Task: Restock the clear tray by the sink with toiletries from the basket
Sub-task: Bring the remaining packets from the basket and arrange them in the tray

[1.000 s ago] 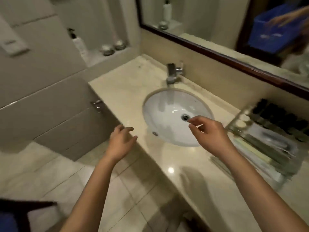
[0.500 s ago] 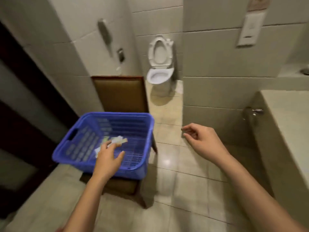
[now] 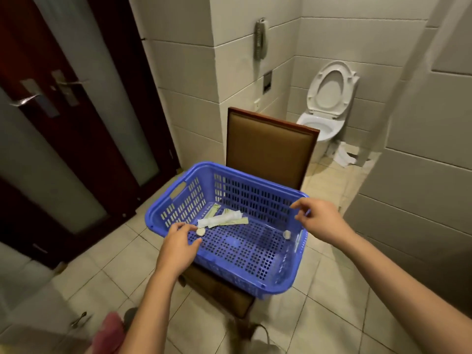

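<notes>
Reaching into basket [image 3: 255, 287] to pick. Left grip [image 3: 178, 247] loose, empty, over its near rim; right grip [image 3: 321, 221] same, over right rim. Next: pinch packets [image 3: 219, 221] inside.

Blue basket [image 3: 255, 195] on a brown chair [image 3: 268, 149], chair on tiled floor [image 3: 115, 264]

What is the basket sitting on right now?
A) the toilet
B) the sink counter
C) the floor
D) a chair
D: the basket rests on the seat of the chair, whose padded back rises behind the basket's far rim.
</notes>
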`<state>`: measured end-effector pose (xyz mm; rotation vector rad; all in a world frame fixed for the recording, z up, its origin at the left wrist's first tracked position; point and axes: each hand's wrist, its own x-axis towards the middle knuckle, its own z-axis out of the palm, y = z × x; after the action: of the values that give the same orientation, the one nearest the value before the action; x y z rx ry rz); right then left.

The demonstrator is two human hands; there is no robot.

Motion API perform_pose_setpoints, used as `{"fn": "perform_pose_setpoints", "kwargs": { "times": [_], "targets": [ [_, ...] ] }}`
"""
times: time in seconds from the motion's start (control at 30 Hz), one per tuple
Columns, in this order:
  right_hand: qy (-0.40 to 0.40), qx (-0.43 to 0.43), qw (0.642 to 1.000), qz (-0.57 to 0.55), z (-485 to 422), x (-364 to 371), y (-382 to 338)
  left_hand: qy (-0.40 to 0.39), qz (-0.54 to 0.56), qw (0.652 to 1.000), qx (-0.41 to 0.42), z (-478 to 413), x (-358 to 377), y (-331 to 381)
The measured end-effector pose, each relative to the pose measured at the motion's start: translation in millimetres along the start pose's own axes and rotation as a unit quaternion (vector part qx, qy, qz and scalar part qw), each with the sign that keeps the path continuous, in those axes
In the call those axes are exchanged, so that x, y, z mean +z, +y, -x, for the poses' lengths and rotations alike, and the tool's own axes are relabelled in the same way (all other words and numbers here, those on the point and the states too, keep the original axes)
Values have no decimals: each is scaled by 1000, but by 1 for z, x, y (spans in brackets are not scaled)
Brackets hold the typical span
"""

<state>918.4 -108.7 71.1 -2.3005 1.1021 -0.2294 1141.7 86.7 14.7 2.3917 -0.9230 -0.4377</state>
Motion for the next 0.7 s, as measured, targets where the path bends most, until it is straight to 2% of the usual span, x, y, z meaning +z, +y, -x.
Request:
{"fn": "perform_pose_setpoints", "kwargs": {
  "times": [0.13,0.27,0.5,0.7],
  "targets": [
    [10,31,999,-40,-82,13,6,-33,-9,999,-36,-58,-3,-21],
    [6,57,998,-31,-164,26,13,-75,-49,994,-66,-114,-9,-47],
    [-110,61,992,-30,-249,91,8,-161,-91,975,-125,-189,7,-91],
    [-209,86,974,26,-291,179,18,-241,-88,954,-158,-268,76,-125]
  ]
}}
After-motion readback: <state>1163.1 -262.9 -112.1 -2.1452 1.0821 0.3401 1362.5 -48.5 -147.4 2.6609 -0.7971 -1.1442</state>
